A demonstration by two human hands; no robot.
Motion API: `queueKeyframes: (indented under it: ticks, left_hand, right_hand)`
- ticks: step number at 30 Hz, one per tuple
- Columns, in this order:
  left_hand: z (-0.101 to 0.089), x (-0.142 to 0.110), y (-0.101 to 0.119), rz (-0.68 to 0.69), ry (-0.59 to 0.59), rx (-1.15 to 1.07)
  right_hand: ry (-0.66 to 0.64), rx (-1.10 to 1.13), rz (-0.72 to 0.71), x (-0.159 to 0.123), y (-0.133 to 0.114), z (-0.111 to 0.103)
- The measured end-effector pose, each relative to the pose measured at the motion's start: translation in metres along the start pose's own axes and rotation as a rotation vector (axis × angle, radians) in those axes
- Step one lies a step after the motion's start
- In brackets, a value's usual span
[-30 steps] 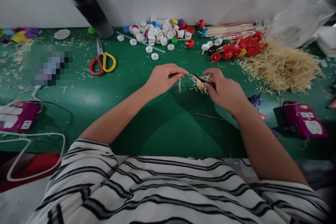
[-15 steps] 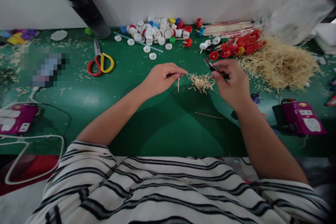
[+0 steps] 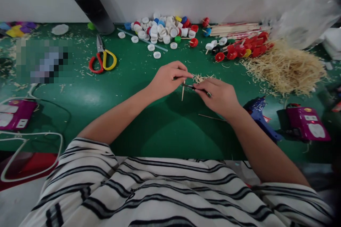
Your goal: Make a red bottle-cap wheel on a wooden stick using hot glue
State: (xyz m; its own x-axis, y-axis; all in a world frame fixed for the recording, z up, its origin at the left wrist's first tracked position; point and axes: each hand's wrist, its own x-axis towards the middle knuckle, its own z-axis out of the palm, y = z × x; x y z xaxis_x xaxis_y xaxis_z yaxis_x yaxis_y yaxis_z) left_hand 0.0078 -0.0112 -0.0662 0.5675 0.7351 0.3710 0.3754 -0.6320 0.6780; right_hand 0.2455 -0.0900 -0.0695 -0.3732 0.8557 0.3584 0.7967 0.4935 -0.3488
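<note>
Between thumb and fingers, my left hand (image 3: 168,78) pinches a thin wooden stick (image 3: 183,94) that points down toward the table. My right hand (image 3: 220,96) is closed round a utility knife (image 3: 195,88). Its blade lies against or right beside the stick, just below my left fingertips; I cannot tell whether it touches. A small heap of pale wood shavings (image 3: 201,78) lies behind my right fingers, partly hidden by them. In front of my right hand, a thin dark rod (image 3: 211,117) rests on the green table (image 3: 170,127).
Scissors (image 3: 102,56) lie at left, near a black bottle (image 3: 89,3). Bottle caps (image 3: 162,33) are piled at the back. Red caps on sticks (image 3: 239,48) and a large shavings pile (image 3: 287,67) are at right, with a blue glue gun (image 3: 262,120) and purple power box (image 3: 306,122).
My right hand with the knife first lifted away to the right, over the shavings, then came back left and down to the stick. My left hand keeps its pinch, nearly in place.
</note>
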Motion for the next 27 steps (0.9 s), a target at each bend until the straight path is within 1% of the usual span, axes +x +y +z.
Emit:
queueKeyframes:
  ticks: [3,7,11,16,20,24,27]
  left_hand:
    - [0.005,0.000,0.001,0.039,0.007,0.002]
    - [0.004,0.002,0.002,0.027,0.064,-0.010]
    - [0.001,0.002,0.001,-0.014,0.097,-0.099]
    - [0.004,0.002,-0.002,-0.107,0.091,-0.249]
    - [0.005,0.004,-0.003,-0.140,0.101,-0.295]
    - [0.006,0.005,-0.003,-0.151,0.092,-0.370]
    - [0.005,0.005,-0.003,-0.165,0.087,-0.370]
  right_hand:
    - [-0.026,-0.070,-0.031,0.002,-0.005,0.007]
    - [-0.016,-0.109,-0.033,0.004,-0.009,0.009]
    - [0.000,-0.088,-0.041,0.003,-0.009,0.009]
    - [0.026,-0.088,-0.036,0.002,-0.008,0.010]
    - [0.022,-0.093,-0.012,0.004,-0.011,0.011]
    - [0.003,-0.100,0.044,0.006,-0.013,0.011]
    - [-0.020,-0.119,0.080,0.007,-0.013,0.013]
